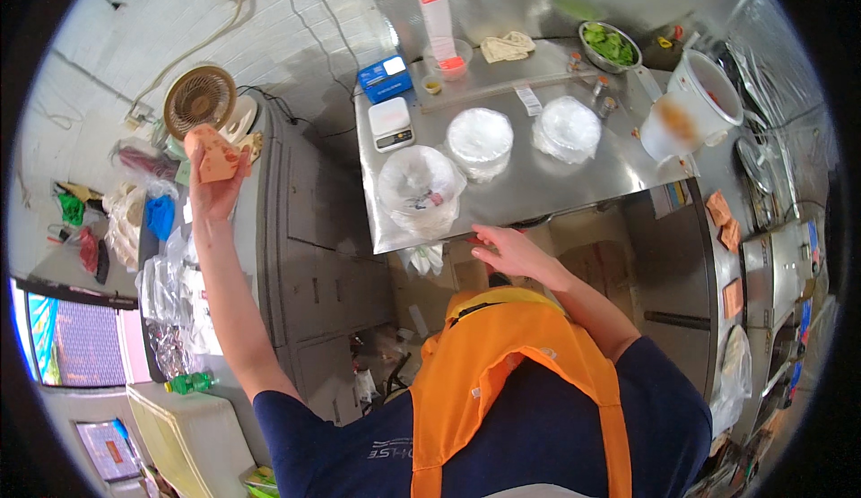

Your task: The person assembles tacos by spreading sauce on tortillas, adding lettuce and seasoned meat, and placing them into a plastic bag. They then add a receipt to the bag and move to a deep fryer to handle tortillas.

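My left hand [213, 195] is raised over the left-hand counter, its fingers closed round a flat, orange-pink piece with red markings [215, 152]. Whether this is folded cloth or a paper packet I cannot make out. Close to the steel table's front edge, my right hand [513, 252] holds nothing and its fingers are apart. Just beyond it stands a bowl covered in clear plastic [414, 180], with small dark and reddish bits showing in it. Two more plastic-covered round bowls, one in the middle [480, 138] and one further right [567, 129], stand on the table.
A white kitchen scale [391, 124] and blue box [386, 80] stand at the table's left. Behind are a folded cloth [508, 46] and a bowl of green leaves [611, 47]. White buckets [704, 86] stand right. A brown fan [199, 102] is beyond my left hand.
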### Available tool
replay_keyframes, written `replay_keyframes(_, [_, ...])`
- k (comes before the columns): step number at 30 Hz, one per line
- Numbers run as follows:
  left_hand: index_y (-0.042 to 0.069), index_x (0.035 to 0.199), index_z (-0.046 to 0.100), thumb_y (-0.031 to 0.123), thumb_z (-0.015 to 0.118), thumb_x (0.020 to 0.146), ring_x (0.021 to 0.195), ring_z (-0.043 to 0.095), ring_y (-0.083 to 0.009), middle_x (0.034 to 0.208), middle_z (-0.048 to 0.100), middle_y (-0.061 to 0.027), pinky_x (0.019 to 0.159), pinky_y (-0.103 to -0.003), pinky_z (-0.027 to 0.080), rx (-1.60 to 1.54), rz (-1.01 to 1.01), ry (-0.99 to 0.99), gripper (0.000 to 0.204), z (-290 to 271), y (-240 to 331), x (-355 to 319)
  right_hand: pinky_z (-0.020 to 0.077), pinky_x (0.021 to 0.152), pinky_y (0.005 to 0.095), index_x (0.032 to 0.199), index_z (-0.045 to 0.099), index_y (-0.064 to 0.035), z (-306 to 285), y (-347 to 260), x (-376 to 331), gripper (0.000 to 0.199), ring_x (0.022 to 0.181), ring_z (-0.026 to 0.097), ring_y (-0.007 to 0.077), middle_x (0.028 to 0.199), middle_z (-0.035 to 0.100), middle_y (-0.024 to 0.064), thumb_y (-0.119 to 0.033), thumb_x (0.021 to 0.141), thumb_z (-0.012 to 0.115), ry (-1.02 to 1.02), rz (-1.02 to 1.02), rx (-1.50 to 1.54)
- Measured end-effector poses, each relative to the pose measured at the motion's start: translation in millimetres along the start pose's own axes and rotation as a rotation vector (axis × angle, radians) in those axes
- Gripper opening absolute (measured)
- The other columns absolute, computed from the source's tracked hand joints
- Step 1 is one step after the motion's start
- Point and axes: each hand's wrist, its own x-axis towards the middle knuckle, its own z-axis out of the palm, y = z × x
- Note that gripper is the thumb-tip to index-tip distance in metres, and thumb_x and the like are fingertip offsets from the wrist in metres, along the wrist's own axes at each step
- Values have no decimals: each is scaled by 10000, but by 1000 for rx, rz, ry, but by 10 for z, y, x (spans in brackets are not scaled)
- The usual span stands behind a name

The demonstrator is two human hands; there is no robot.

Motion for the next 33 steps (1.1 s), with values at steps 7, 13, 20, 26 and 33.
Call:
replay_keyframes(7, [85,1480,472,373,761,944,1312,512,-492,1405,529,-191,1039,-504,566,-15,15,-65,673,-115,145,-83,545,884,475,1304,621,10,189,780,-278,500,1047,687,403,1137,713,242,-362,971,660,-5,219,34])
replay_keyframes(13, [82,1487,457,398,760,943,1315,515,-493,1408,529,-203,1025,-512,574,-103,17,-135,698,-44,-122,122,537,999,452,1207,702,20,975,3688,-2561,387,1193,640,330,1241,689,222,-289,1002,592,6,1151,-384])
replay_keyframes(20, [84,1432,515,454,767,925,1311,515,-505,1396,538,-228,1040,-507,569,-83,-29,-134,677,-225,54,-15,502,571,438,884,690,-30,1498,2771,-3525,206,714,668,271,880,695,149,-224,944,652,197,1567,465])
replay_keyframes(26, [107,1367,599,419,803,894,1420,409,-479,1418,558,-140,1062,-487,554,-203,-127,-216,603,-436,-98,193,483,644,406,861,678,-70,1554,2342,-3906,195,779,647,229,817,655,99,-257,914,699,221,1496,554])
replay_keyframes(33, [110,1361,622,391,865,827,1396,418,-445,1423,567,-148,1076,-493,528,-256,-77,-198,650,-689,26,426,518,585,376,939,708,10,1284,3042,-4118,244,665,649,204,763,675,108,-230,936,666,411,1346,432])
